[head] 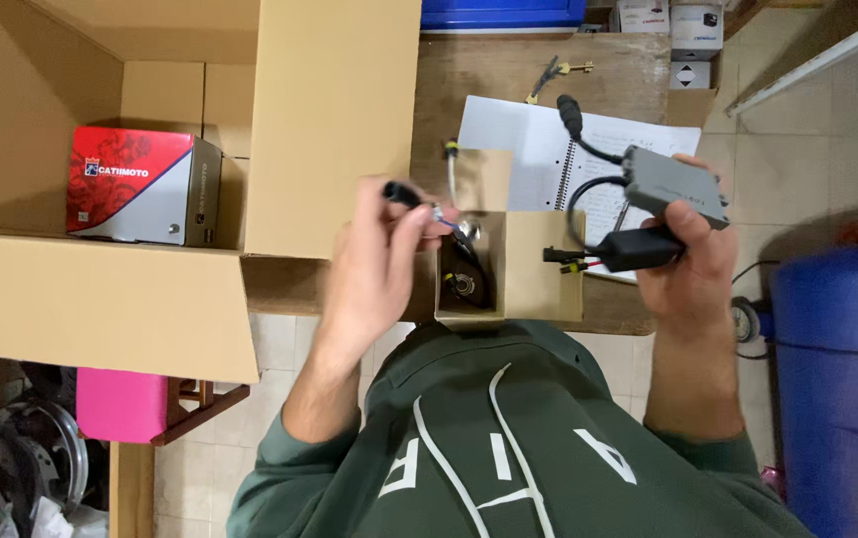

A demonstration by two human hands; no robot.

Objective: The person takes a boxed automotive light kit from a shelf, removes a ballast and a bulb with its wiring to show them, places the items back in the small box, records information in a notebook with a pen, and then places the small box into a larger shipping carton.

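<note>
Left hand [374, 264] pinches black plug [401, 193] above small open box [509, 264]. Right hand [688, 254] grips grey unit [673, 184]. Notebook [539, 149] far behind on tabletop [509, 70]. Big carton [180, 149] left holds red box [135, 184].

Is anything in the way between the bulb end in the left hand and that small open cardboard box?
Nothing visible blocks it. The left hand holds the black bulb connector right beside the small open box, whose top is open. The right hand holds the grey ballast off to the other side.
</note>
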